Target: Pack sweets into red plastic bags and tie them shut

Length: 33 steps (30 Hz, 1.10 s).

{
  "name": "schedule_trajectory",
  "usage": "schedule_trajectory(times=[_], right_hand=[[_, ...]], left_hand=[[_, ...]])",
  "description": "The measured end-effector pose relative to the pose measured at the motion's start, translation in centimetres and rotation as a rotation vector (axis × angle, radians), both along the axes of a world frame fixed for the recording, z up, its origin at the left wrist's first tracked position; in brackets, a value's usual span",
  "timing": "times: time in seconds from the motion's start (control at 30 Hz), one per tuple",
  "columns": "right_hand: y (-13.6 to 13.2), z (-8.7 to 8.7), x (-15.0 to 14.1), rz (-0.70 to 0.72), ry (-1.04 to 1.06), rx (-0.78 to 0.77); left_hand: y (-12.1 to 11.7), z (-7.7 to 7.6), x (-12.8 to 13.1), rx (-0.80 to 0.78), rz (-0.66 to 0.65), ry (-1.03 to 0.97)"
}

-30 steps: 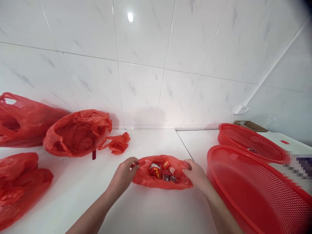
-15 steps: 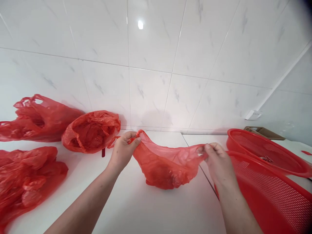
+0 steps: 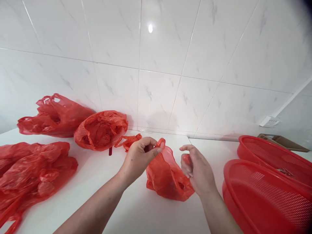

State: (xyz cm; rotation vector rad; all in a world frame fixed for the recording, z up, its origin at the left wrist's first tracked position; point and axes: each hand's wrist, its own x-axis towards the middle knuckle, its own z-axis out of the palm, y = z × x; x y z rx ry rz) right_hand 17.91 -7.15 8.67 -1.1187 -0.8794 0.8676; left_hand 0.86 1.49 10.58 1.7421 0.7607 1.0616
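Observation:
A red plastic carrier bag (image 3: 167,175) stands gathered on the white counter (image 3: 73,201) between my hands, its contents hidden inside. My left hand (image 3: 140,159) pinches the bag's top near one handle, with the fingers curled over the thin plastic. My right hand (image 3: 197,169) is closed around the other handle (image 3: 185,162) at the bag's right side. Both hands hold the bag a little above the counter, and its lower part rests on the surface.
Crumpled red plastic bags (image 3: 34,169) lie at the left, with others (image 3: 101,130) against the tiled wall (image 3: 156,65). Two red mesh baskets (image 3: 263,195) sit at the right, and a flat brown box (image 3: 282,143) lies behind them.
The bag's mouth has closed from a wide stretch. My hands have moved toward each other, gathering the handles, and the bag now stands narrower and taller.

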Motion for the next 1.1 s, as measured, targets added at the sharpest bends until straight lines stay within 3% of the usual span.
schedule_trajectory(times=[0.2,0.33,0.4,0.5,0.6,0.77,0.87,1.03,1.1], right_hand=[[0.5,0.3,-2.5,0.210,-0.271,-0.138],[1.5,-0.6,-2.8,0.073,-0.279,-0.169],[1.6,-0.9,-2.8,0.067,-0.251,-0.190],[1.3,-1.1,-2.2,0.159,-0.259,-0.184],[0.7,-1.6,-0.7,0.234,-0.269,-0.219],[-0.2,-2.9,1.5,0.390,-0.301,-0.108],[-0.2,-3.4,1.2,0.300,-0.378,-0.175],[0.4,-4.3,0.5,-0.151,-0.654,-0.306],[0.4,-4.5,0.5,-0.200,-0.699,-0.313]], left_hand=[[-1.3,-0.5,0.5,-0.045,-0.324,-0.046],[-1.4,-2.3,0.9,0.158,-0.160,0.005],[-1.4,-3.3,1.1,0.269,-0.163,0.076],[-1.1,-4.4,1.4,0.324,-0.181,0.175],[-0.7,-5.1,1.7,0.335,-0.109,0.243],[-0.6,-5.4,2.2,0.278,-0.056,0.183],[-0.9,-5.3,2.6,0.160,-0.112,0.216],[-1.6,-5.1,2.8,0.097,-0.099,0.327],[-1.8,-5.1,2.8,0.096,-0.106,0.340]])
